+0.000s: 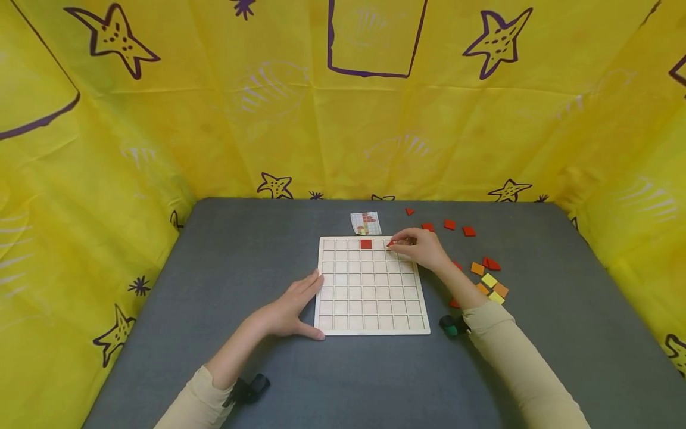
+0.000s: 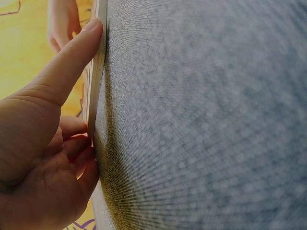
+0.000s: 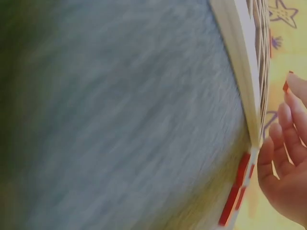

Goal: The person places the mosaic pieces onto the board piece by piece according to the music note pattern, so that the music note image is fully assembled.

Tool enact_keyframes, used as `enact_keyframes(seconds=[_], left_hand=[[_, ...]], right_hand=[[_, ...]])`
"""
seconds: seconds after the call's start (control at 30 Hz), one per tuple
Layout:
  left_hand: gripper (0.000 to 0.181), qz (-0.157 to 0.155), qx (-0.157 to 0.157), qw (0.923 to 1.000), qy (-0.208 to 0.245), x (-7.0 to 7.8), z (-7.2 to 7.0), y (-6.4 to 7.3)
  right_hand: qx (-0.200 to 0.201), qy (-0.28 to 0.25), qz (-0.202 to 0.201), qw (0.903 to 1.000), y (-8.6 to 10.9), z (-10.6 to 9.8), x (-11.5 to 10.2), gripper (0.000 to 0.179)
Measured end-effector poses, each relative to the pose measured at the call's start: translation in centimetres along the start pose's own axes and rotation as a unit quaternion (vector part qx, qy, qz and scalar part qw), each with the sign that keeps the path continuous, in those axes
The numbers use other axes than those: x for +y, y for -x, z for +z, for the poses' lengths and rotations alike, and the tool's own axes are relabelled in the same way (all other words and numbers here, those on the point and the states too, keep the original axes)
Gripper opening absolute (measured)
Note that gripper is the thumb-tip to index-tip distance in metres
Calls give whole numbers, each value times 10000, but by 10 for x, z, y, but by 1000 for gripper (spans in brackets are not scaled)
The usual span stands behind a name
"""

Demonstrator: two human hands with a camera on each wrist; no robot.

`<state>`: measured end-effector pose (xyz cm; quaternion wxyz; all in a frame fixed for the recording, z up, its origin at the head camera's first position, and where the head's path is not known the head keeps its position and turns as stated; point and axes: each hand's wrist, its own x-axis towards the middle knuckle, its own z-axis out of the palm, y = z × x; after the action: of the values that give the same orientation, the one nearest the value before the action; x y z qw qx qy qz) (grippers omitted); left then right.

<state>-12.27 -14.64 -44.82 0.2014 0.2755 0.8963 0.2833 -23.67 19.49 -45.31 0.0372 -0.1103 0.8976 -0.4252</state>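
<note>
A white wooden grid board [image 1: 370, 293] lies on the dark table, with one red square tile [image 1: 366, 244] in its back row. My left hand [image 1: 292, 307] rests against the board's left side, fingers along the edge and thumb at the near corner; in the left wrist view its thumb [image 2: 72, 62] touches the board's rim. Over the back right part of the board, my right hand [image 1: 423, 247] pinches a small red tile [image 1: 390, 243] between thumb and fingertips. The right wrist view shows this tile edge-on, above the board's surface.
A small card with a coloured grid picture [image 1: 366, 223] lies behind the board. Several loose red tiles [image 1: 449, 224] are at the back right. Orange tiles [image 1: 477, 269] and yellow tiles [image 1: 489, 280] lie beside the right forearm. Yellow patterned cloth [image 1: 343, 131] surrounds the table.
</note>
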Motion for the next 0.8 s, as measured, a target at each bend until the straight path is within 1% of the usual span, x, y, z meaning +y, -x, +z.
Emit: enact_keyframes(seconds=[0.2, 0.4, 0.63, 0.8], left_hand=[[114, 33, 22, 10000, 11, 0, 0, 0], [114, 9, -5, 10000, 13, 2, -1, 0], [114, 13, -1, 10000, 46, 3, -1, 1], [114, -4, -24, 10000, 24, 1, -1, 1]], right_hand=[[-203, 252, -141, 9994, -13, 12, -8, 21], [-292, 531, -358, 9975, -20, 17, -9, 19], [-451, 614, -642, 9950, -21, 20, -10, 19], [-455, 661, -648, 9947, -19, 20, -13, 19]])
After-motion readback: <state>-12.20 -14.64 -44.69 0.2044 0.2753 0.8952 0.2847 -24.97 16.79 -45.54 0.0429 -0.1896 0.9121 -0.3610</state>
